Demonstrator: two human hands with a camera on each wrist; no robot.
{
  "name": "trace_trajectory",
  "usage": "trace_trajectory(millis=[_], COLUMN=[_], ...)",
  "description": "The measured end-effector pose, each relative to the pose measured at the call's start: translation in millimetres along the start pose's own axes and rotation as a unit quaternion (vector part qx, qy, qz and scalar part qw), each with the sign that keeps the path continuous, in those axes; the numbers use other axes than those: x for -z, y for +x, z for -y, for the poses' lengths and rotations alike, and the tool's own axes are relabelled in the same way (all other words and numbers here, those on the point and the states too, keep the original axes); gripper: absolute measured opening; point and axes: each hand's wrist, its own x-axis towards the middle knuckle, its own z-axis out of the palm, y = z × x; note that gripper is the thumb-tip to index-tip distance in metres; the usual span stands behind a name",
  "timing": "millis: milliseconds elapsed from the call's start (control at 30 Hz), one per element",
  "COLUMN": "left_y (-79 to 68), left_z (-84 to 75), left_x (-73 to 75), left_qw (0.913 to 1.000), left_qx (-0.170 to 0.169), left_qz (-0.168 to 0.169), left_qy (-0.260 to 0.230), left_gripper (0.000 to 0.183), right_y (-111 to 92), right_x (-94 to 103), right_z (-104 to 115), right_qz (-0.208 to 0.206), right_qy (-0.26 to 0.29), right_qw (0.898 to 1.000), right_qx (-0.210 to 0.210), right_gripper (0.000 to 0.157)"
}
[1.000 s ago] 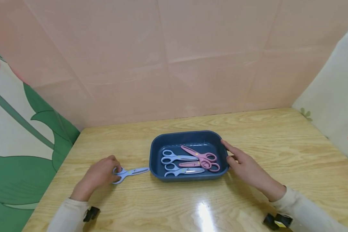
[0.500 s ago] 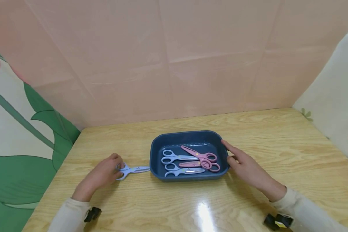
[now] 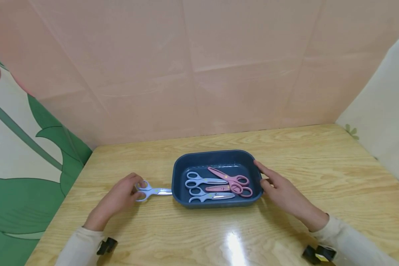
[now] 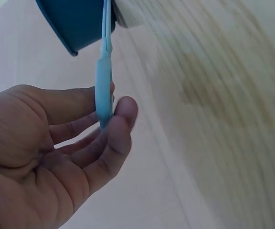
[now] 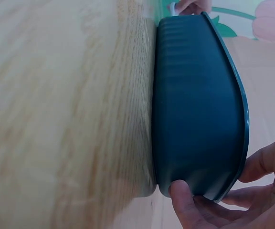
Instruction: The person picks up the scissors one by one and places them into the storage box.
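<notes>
My left hand [image 3: 118, 199] pinches the loops of light blue scissors [image 3: 149, 191] between thumb and fingers. Their blades point right, with the tip at the left end of a dark blue plastic tub [image 3: 216, 204]. In the left wrist view the scissors [image 4: 103, 88] are seen edge-on, a loop between thumb and fingers. My right hand [image 3: 286, 192] holds the tub's right end, fingers at the rim and wall. Inside the tub lie two blue scissors [image 3: 203, 181] and two pink scissors [image 3: 228, 178], partly overlapping, loops facing opposite sides.
The tub stands on a wood-grain table [image 3: 173, 236]. Behind it hangs a pink sheet [image 3: 199, 74], with a green leaf-print cloth [image 3: 16, 207] at the left and a pale printed cloth [image 3: 382, 96] at the right.
My left hand has moved slightly right and away from me, and the scissors in it have turned and slid toward the tub. The tub and my right hand have stayed in place.
</notes>
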Motion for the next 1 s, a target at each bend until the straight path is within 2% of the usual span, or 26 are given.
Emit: trace_trajectory(millis=[233, 400, 633, 767, 1000], left_y=[0.6, 1.7, 0.8, 0.1, 0.5], left_z=[0.9, 0.6, 0.4, -1.3, -2.8], left_x=[1.1, 2.7, 4.3, 5.7, 5.8], left_qw=[0.9986, 0.9967, 0.9955, 0.9946, 0.9953], left_qx=[0.022, 0.035, 0.038, 0.054, 0.070], left_qz=[0.011, 0.005, -0.010, -0.012, -0.013], left_qy=[-0.047, -0.073, -0.086, -0.088, -0.066], left_gripper=[0.014, 0.016, 0.017, 0.018, 0.018], right_y=[-0.3, -0.1, 0.5, 0.8, 0.7], right_x=[-0.3, 0.2, 0.0, 0.2, 0.2], right_z=[0.9, 1.1, 1.0, 1.4, 1.9], right_qz=[-0.002, -0.002, 0.000, 0.002, 0.004], right_qy=[-0.003, -0.002, -0.005, -0.007, -0.005], right_qw=[1.000, 1.000, 1.000, 1.000, 1.000], right_qx=[0.004, 0.001, -0.001, -0.006, -0.011], right_gripper=[0.059, 0.060, 0.059, 0.060, 0.060])
